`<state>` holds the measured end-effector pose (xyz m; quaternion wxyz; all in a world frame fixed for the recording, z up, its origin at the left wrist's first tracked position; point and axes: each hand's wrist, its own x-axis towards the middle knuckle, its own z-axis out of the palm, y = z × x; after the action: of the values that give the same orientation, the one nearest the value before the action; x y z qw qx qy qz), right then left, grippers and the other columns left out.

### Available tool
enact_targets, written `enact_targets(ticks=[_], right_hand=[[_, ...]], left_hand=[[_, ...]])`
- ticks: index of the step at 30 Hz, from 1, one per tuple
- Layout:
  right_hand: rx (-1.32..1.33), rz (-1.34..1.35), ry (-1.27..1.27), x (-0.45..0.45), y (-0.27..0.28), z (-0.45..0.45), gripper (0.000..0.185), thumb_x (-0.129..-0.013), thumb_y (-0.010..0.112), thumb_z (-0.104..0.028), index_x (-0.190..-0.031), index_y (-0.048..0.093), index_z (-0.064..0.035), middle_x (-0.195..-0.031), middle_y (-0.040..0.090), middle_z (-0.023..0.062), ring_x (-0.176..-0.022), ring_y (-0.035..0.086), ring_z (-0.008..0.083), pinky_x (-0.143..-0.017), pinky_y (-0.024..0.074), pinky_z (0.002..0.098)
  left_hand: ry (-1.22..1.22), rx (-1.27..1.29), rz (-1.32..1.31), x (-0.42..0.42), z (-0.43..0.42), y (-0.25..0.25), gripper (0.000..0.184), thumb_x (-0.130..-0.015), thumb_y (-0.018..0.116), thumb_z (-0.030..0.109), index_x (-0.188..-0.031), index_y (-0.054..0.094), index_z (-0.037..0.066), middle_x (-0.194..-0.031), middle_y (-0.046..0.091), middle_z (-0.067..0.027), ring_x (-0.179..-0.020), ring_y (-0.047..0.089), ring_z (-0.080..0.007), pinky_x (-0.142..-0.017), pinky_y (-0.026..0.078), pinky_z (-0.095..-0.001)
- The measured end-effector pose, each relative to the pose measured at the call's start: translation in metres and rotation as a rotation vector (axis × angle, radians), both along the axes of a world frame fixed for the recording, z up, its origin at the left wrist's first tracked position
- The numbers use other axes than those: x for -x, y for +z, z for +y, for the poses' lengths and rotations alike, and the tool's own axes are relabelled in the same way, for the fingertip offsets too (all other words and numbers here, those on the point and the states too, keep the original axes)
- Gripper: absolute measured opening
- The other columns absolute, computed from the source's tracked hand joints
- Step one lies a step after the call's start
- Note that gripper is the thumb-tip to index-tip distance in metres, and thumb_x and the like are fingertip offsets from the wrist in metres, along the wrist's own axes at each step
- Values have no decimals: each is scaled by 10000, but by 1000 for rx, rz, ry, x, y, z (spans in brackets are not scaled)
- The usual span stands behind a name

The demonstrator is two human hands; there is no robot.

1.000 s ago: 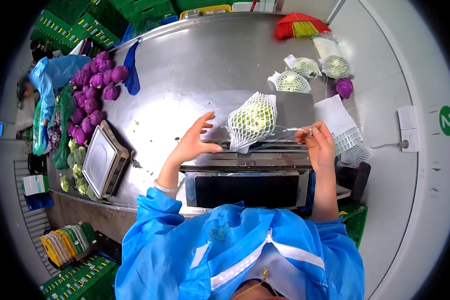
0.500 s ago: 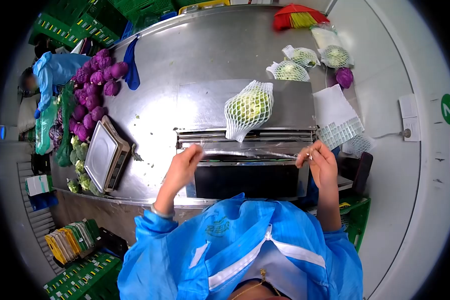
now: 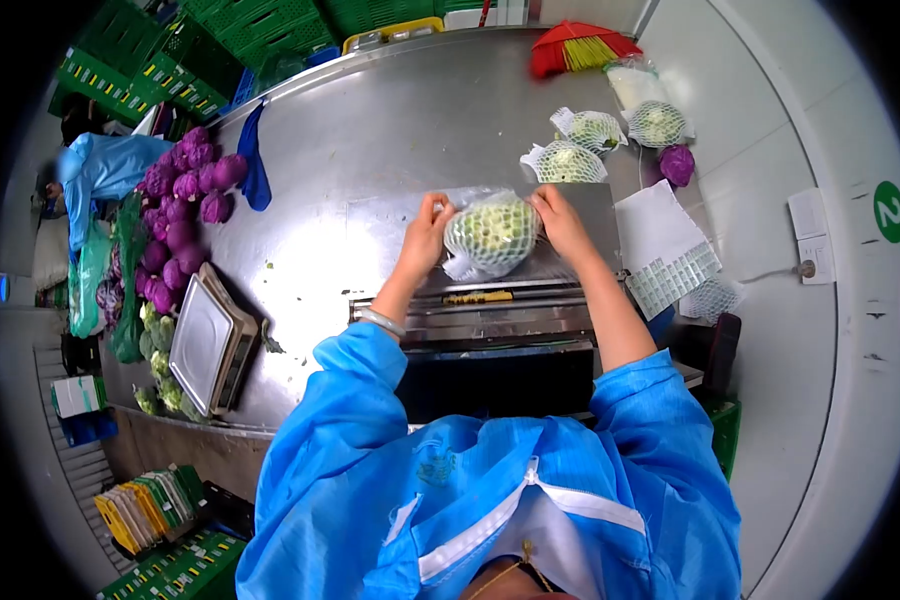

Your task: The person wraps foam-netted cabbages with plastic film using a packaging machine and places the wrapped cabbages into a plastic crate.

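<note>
A pale green vegetable in white foam netting (image 3: pixel 492 234) rests on the steel surface, with clear plastic film (image 3: pixel 486 197) lying over it. At its left side, my left hand (image 3: pixel 428 232) pinches the film between closed fingers. On the other side my right hand (image 3: pixel 558 222) grips the film near the vegetable's upper right. Just below sits the wrapping machine (image 3: pixel 490 318), with a dark slot and metal bars. Part of the film is too clear to trace.
Netted vegetables (image 3: pixel 566 162) lie at the back right near a purple cabbage (image 3: pixel 677 165) and a red broom (image 3: pixel 582 50). Purple cabbages (image 3: pixel 181 234), a scale (image 3: pixel 211 343) and a blue cloth (image 3: pixel 253 165) are at the left. A co-worker (image 3: pixel 110 170) is at the far left.
Both hands have moved forward from the machine's bars to the sides of the netted vegetable. Film that was stretched between them near the machine now covers the vegetable.
</note>
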<state>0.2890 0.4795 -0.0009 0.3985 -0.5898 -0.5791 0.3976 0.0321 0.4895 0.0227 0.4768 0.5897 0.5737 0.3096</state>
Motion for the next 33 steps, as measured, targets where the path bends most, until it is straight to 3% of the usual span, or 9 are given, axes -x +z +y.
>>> enact_targets(ticks=[4,7,10,16,20,25,28,30,33], right_hand=[[144,94,33,-4,22,-42,428,-957,604,-380,-1181,535,-21,-1062,660,124,-1010,601,220,-888,458,357],[-14,108,103,-2,18,-56,520,-930,642,-389,-1237,524,13,-1139,634,130,-1094,568,189,-937,448,348],[134,150,116,1,34,-62,572,-905,674,-402,-1232,540,47,-1124,647,150,-1087,590,202,-932,461,340],[350,40,314,-8,113,-139,600,-859,708,-464,-1104,592,71,-952,686,152,-853,651,185,-727,501,329],[459,-164,487,-6,144,-207,743,-802,689,-645,-876,647,93,-743,681,183,-673,692,251,-646,547,342],[923,363,184,-2,92,-270,615,-860,699,-537,-722,644,60,-623,641,123,-522,657,180,-488,532,295],[669,386,14,1,70,-290,481,-917,676,-421,-685,623,-4,-561,600,67,-470,597,142,-423,453,285],[468,341,-109,9,37,-305,444,-949,640,-330,-657,584,0,-535,570,67,-452,551,128,-442,424,304],[280,155,-279,28,5,-322,431,-958,603,-306,-682,573,23,-575,572,185,-495,583,294,-488,422,399]], left_hand=[[-175,145,-553,4,-18,10,556,-913,687,313,-1357,431,97,-1130,680,-149,-1025,653,-223,-917,487,-307],[-451,-273,-47,7,-32,12,864,-703,876,302,-1397,416,70,-1215,646,-155,-1114,625,-242,-991,461,-325],[-373,15,-89,2,-28,19,993,-532,959,275,-1360,456,56,-1251,623,-164,-1163,594,-248,-1019,448,-361],[-348,571,-399,20,-105,81,898,-682,873,192,-1408,395,-34,-1274,595,-156,-1174,580,-256,-1065,432,-390],[-289,1056,-436,43,-168,93,822,-892,688,423,-1473,315,-24,-1412,494,-174,-1269,518,-272,-1070,428,-410],[-330,1384,-519,48,-211,37,883,-898,384,753,-1516,301,128,-1451,476,-102,-1290,512,-292,-1041,450,-437],[-324,1166,-751,68,-232,32,762,-957,473,605,-1410,436,-7,-1328,562,-196,-1242,553,-292,-983,515,-400],[-314,955,-431,78,-250,26,587,-990,506,479,-1265,539,-39,-1177,632,-203,-1110,627,-282,-933,543,-369],[-100,766,-266,92,-269,-9,389,-1020,521,337,-1049,621,-37,-943,688,-166,-870,687,-244,-815,572,-324]])
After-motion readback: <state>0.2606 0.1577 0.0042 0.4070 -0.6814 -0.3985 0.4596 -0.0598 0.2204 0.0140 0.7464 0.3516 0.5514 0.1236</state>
